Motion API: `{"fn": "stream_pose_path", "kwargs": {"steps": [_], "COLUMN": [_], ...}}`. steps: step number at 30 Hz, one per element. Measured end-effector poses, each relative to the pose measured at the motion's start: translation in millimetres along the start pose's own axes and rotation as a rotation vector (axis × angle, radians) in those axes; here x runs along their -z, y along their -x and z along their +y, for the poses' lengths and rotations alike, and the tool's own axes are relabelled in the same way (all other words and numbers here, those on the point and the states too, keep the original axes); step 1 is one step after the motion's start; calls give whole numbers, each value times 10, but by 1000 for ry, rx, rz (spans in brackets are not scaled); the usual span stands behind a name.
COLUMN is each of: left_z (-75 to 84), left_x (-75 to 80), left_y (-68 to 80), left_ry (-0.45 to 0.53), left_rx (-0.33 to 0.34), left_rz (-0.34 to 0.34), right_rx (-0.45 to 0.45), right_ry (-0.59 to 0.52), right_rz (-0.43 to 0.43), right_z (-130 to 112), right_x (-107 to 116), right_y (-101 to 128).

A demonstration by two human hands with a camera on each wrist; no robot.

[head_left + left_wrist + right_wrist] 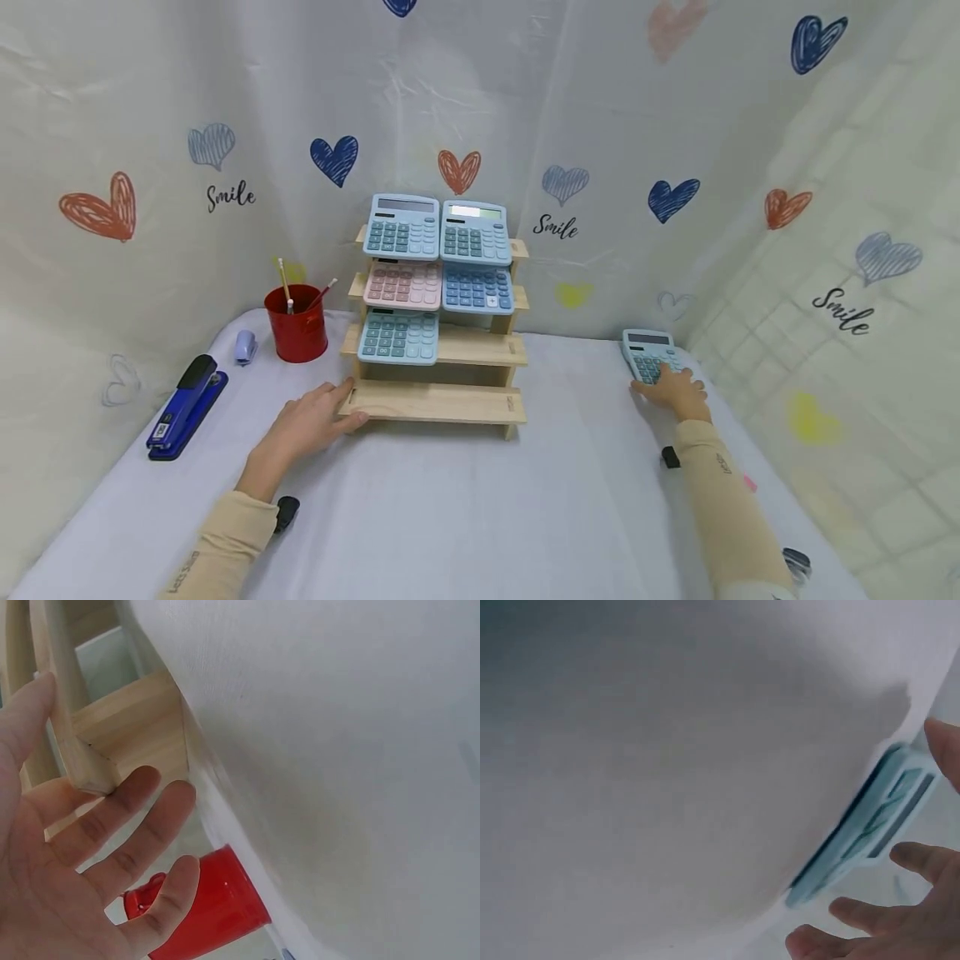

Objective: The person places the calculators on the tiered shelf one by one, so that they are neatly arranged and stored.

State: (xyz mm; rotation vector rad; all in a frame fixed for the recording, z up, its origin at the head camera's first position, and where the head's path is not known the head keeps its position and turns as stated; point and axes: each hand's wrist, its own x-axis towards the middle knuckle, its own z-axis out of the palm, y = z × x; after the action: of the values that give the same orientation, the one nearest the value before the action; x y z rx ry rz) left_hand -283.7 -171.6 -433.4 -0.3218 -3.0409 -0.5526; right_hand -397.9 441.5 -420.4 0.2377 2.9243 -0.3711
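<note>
A stepped wooden rack (442, 402) stands at the back middle. My left hand (303, 425) holds the left end of its lowest shelf; in the left wrist view, thumb and index finger lie on either side of the board end (90, 769), the other fingers spread. A light blue calculator (647, 339) lies at the back right. Over its near part reaches my right hand (678, 396), its fingers spread and, in the right wrist view, apart from the calculator (877, 817). On the rack sit light blue calculators (401, 227), a pink calculator (402, 285) and a darker blue calculator (477, 289).
Left of the rack stands a red cup (297, 337) holding pencils. Near it lie a small lilac object (245, 347) and a blue stapler (186, 410). A curtain printed with hearts hangs behind the white table (487, 517).
</note>
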Motion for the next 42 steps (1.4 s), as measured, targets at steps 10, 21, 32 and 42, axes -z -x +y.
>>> {"fn": "stream_pose_path", "kwargs": {"steps": [10,21,32,42], "left_z": [62,70,22,25], "left_x": [43,21,47,25], "left_y": [15,9,21,17], "left_ry": [-12,-9,-18,-20], "left_rx": [-2,32,8,0], "left_rz": [11,-21,19,-2], "right_rx": [-47,-100,-14,17], "right_ry": [-68,-78,-3,-41], "right_rz": [-75,-109,-104,-24], "right_z": [243,214,-59,-140], "right_x": [67,47,118,-43], "right_y": [-81,-167,-18,204]}}
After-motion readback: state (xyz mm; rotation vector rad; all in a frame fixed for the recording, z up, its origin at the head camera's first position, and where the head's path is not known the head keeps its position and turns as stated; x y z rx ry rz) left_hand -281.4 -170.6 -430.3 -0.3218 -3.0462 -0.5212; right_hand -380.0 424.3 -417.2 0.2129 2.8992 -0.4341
